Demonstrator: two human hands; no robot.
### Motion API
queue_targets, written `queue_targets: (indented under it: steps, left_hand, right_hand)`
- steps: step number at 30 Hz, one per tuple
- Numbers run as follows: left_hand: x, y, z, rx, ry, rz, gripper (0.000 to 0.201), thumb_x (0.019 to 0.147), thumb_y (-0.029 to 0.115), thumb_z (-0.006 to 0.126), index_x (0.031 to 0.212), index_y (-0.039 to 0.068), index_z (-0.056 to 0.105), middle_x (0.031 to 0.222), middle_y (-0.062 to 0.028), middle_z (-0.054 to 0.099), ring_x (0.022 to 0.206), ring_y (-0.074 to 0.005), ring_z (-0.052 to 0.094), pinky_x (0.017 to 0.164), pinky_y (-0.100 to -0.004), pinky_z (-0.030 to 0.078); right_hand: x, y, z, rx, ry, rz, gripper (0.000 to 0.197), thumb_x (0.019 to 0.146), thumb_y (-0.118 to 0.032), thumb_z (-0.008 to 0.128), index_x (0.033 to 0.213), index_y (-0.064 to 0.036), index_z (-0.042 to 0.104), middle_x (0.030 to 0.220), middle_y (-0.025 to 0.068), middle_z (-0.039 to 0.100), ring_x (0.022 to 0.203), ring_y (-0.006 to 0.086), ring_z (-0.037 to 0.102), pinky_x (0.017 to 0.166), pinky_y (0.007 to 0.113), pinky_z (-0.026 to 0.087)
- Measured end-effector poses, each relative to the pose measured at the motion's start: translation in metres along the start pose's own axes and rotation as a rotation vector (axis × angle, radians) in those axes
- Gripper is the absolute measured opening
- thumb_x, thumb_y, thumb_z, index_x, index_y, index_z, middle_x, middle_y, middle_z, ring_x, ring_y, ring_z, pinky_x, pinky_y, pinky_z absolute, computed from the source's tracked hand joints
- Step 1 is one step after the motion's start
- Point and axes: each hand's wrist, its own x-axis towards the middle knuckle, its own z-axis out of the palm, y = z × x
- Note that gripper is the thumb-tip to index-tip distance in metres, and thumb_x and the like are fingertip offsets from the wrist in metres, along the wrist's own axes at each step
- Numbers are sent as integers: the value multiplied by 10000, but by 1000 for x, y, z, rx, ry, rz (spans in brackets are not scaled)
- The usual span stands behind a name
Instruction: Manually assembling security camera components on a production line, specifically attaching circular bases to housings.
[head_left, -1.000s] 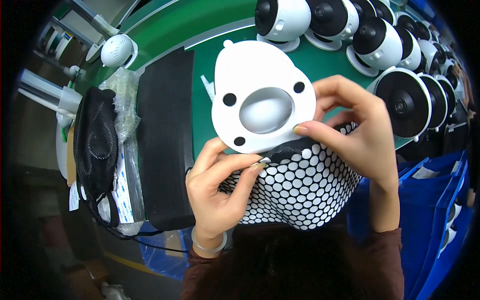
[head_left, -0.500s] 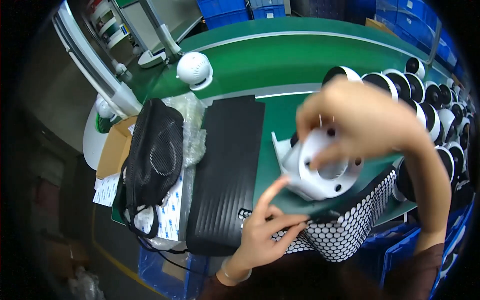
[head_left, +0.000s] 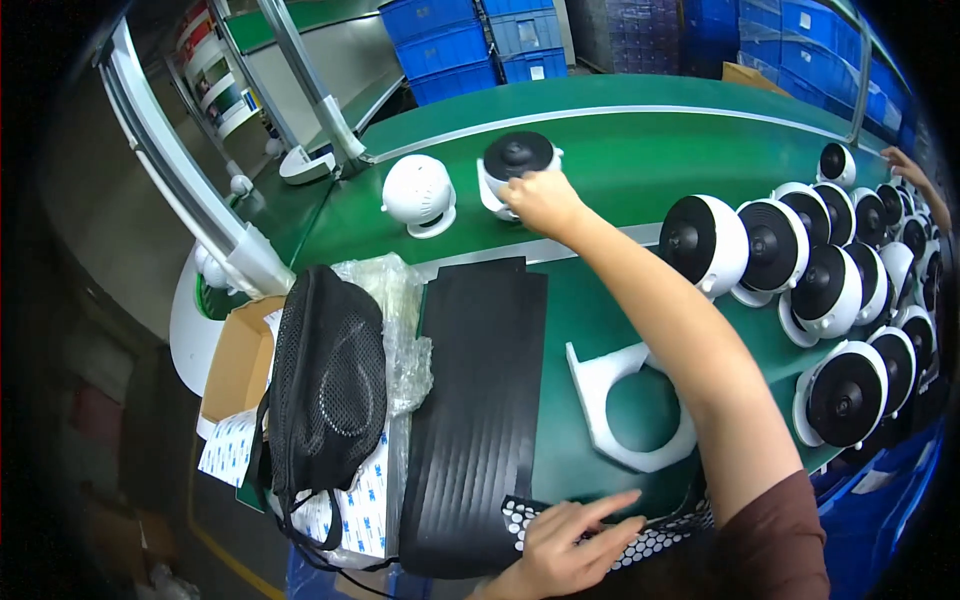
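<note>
At the far side of the bench, my right hand [head_left: 545,205] is closed on a round white device with a black face [head_left: 520,160], gripping its lower front. A similar white ball-shaped device [head_left: 420,192] stands on its foot just left of it. My left hand [head_left: 570,545] is at the near edge, index finger stretched out and fingers apart. It lies over a black strip with white round dots [head_left: 650,545], part of which is hidden by the hand and my right sleeve. Ahead of it lies a white ring-shaped holder [head_left: 600,405], green tabletop showing through its opening; my right forearm covers part of it.
Long black ribbed sheets [head_left: 475,400] lie left of the holder. Beside them are a black mesh pouch [head_left: 330,370], bubble wrap [head_left: 400,330] and an open cardboard box [head_left: 240,360]. Several black-faced white devices [head_left: 845,395] crowd the right side. Another person's hand [head_left: 905,165] reaches in there.
My right hand has gone from above the holder to the far side, with a device now there in its grip. The holder's opening is uncovered. The view has tilted up.
</note>
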Motion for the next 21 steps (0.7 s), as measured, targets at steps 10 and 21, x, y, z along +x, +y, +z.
queue_targets:
  steps: [10, 21]
  left_hand:
    - [3, 3, -2, 21, 20, 85, 184, 641, 0, 651, 809, 73, 649, 938, -82, 626, 526, -145, 510, 486, -256, 394]
    - [7, 1, -3, -7, -4, 124, 156, 646, 21, 664, 798, 47, 641, 785, -52, 621, 524, -165, 497, 475, -275, 381]
  right_hand:
    - [-39, 14, 13, -138, -648, 43, 109, 730, -113, 550, 777, -52, 626, 774, 130, 655, 691, 246, 657, 587, 349, 525]
    - [-10, -5, -28, -35, -620, 267, 143, 801, -167, 542, 770, -105, 667, 799, 109, 665, 778, 262, 654, 602, 344, 522]
